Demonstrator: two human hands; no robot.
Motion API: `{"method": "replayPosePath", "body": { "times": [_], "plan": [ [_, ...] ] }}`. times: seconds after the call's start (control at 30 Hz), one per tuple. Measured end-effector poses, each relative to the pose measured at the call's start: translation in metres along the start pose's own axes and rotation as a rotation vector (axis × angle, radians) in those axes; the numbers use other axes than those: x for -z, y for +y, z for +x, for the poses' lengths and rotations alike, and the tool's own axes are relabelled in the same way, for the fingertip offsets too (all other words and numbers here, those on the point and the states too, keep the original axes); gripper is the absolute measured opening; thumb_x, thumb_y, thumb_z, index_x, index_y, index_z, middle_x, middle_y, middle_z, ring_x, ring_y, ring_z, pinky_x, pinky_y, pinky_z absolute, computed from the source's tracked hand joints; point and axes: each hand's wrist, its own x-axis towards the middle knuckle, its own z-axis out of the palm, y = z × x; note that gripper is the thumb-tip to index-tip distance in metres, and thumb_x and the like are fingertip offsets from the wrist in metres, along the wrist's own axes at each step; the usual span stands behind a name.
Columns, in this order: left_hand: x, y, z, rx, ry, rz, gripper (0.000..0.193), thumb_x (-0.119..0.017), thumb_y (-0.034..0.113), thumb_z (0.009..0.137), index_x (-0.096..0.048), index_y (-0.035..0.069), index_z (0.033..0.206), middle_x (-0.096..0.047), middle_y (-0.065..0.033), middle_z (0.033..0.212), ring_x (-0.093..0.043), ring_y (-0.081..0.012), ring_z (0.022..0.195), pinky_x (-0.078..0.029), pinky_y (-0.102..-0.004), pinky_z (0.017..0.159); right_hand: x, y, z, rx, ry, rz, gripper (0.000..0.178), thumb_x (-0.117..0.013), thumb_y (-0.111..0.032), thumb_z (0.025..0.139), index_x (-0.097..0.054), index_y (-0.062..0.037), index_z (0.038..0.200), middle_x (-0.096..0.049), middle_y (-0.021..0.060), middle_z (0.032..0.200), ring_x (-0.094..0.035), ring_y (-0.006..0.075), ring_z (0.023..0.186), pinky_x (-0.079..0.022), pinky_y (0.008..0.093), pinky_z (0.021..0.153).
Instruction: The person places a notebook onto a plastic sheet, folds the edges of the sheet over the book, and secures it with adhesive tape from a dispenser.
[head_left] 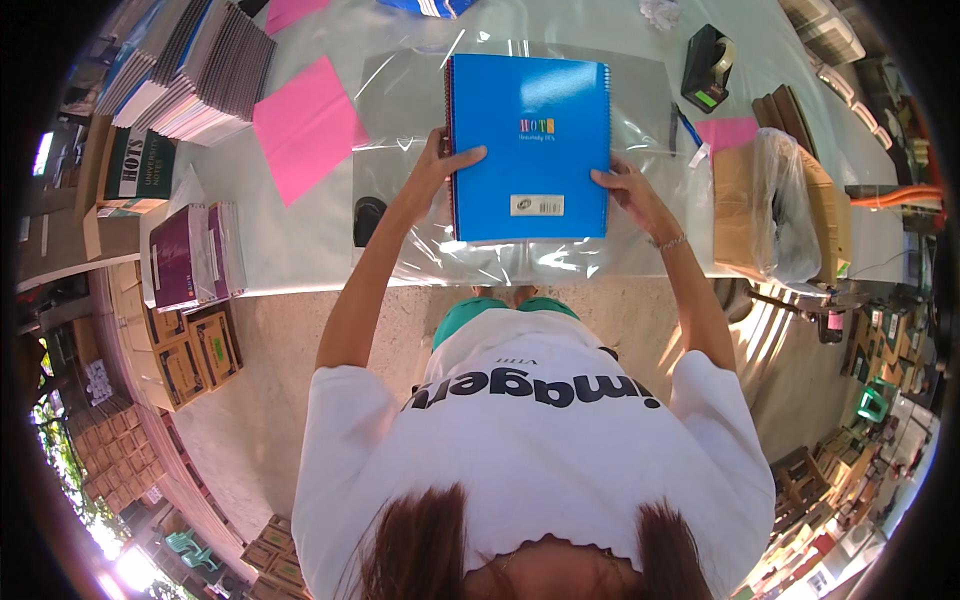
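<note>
A blue spiral notebook (530,110) is upright to my view above the table, with a small white barcode label near its lower edge. My left hand (435,175) grips its left edge, thumb on the cover and fingers hidden behind. On the opposite edge, my right hand (628,190) holds it the same way. A dark purple edge shows along the left side, so another notebook seems to lie beneath; how many are there I cannot tell. Clear plastic film (430,255) lies shiny and creased under and around the notebook.
Tall stacks of spiral notebooks (225,75) stand at the far left, purple notebooks (183,255) nearer. Pink sheets, one of them a large pink sheet (305,135), lie on the table. At right are a black tape dispenser (703,68), a blue pen (690,128) and a cardboard box (735,205).
</note>
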Motion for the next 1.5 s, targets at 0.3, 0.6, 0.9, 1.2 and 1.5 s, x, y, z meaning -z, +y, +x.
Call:
{"method": "replayPosePath", "body": {
  "times": [0.3,0.6,0.9,1.2,1.5],
  "plan": [
    [0.006,-0.018,0.033,0.133,-0.066,-0.074,0.092,-0.074,0.046,0.073,-0.034,-0.012,0.132,-0.055,-0.025,0.118,-0.056,-0.0306,0.109,-0.042,-0.036,0.097,0.0,0.012,0.028,-0.061,0.049,0.063,0.062,-0.072,-0.024,0.078,-0.048,0.0105,0.124,-0.061,0.0173,0.11,-0.06,0.0211,0.1,-0.047,0.0288,0.091],
    [0.013,-0.045,0.041,0.108,0.014,-0.016,0.079,-0.078,0.036,0.072,-0.046,-0.012,0.125,-0.059,-0.0238,0.113,-0.061,-0.0285,0.102,-0.048,-0.0358,0.091,-0.013,0.033,0.028,0.006,0.159,0.242,0.056,-0.069,-0.015,0.081,-0.048,0.01,0.127,-0.061,0.0171,0.112,-0.061,0.0217,0.099,-0.049,0.0294,0.091],
    [0.01,-0.059,0.043,0.075,0.069,-0.146,0.071,-0.078,0.037,0.071,-0.054,-0.006,0.123,-0.063,-0.0184,0.111,-0.06,-0.0254,0.103,-0.045,-0.0346,0.094,-0.012,0.041,0.027,0.084,0.171,0.254,0.06,-0.071,-0.015,0.081,-0.045,0.0101,0.129,-0.06,0.0186,0.115,-0.061,0.0228,0.1,-0.051,0.0297,0.089],
    [-0.001,-0.044,0.033,0.058,0.068,-0.269,0.065,-0.073,0.034,0.078,-0.053,-0.009,0.121,-0.062,-0.0199,0.107,-0.062,-0.0261,0.097,-0.049,-0.035,0.087,-0.018,0.042,0.025,0.082,0.21,0.303,0.057,-0.071,-0.017,0.082,-0.048,0.0078,0.128,-0.06,0.0174,0.114,-0.061,0.0223,0.1,-0.052,0.0304,0.087],
    [-0.003,-0.047,0.036,0.014,0.066,-0.333,0.064,-0.072,0.032,0.079,-0.051,-0.012,0.12,-0.063,-0.0218,0.104,-0.065,-0.0261,0.087,-0.054,-0.0341,0.077,-0.023,0.036,0.021,0.073,0.226,0.263,0.059,-0.07,-0.017,0.083,-0.046,0.0087,0.13,-0.058,0.0188,0.118,-0.06,0.024,0.103,-0.051,0.0317,0.089]
  ]
}}
